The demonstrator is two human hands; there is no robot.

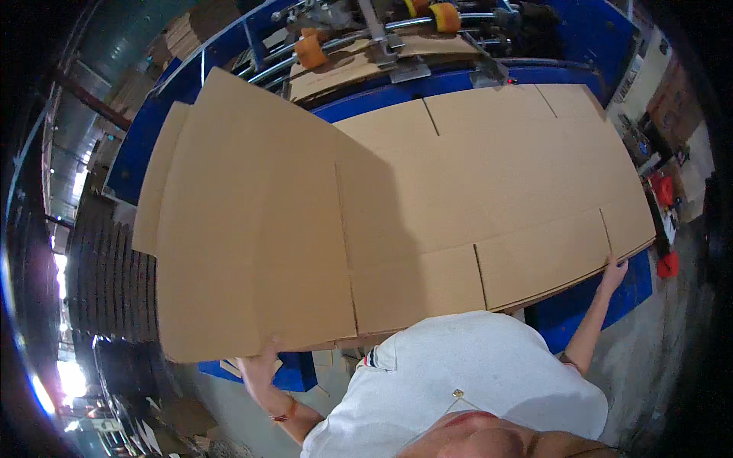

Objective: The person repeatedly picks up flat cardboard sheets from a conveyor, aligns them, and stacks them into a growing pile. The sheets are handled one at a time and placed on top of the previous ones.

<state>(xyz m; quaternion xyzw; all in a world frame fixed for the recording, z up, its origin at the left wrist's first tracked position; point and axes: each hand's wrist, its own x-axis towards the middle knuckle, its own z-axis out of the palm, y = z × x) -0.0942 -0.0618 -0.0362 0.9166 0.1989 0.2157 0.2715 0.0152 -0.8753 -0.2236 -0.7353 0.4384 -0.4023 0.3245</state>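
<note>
A large brown cardboard sheet (489,179), creased and slotted like a flattened box, spreads across in front of me. Its left panel (244,206) tilts up along a crease and casts a shadow over the middle. My left hand (262,368) is closed on the near edge of that raised panel, its fingers partly hidden behind the board. At the near right corner, my right hand (613,273) grips the edge, where more than one layer of board shows. Whether those layers are separate sheets I cannot tell.
Beyond the sheet stands a blue machine (527,76) with metal rods and orange rollers (311,52). Another piece of cardboard (343,69) lies under the rods. Dark stacked sheets (111,275) rise at the left. Red objects (666,265) are at the far right.
</note>
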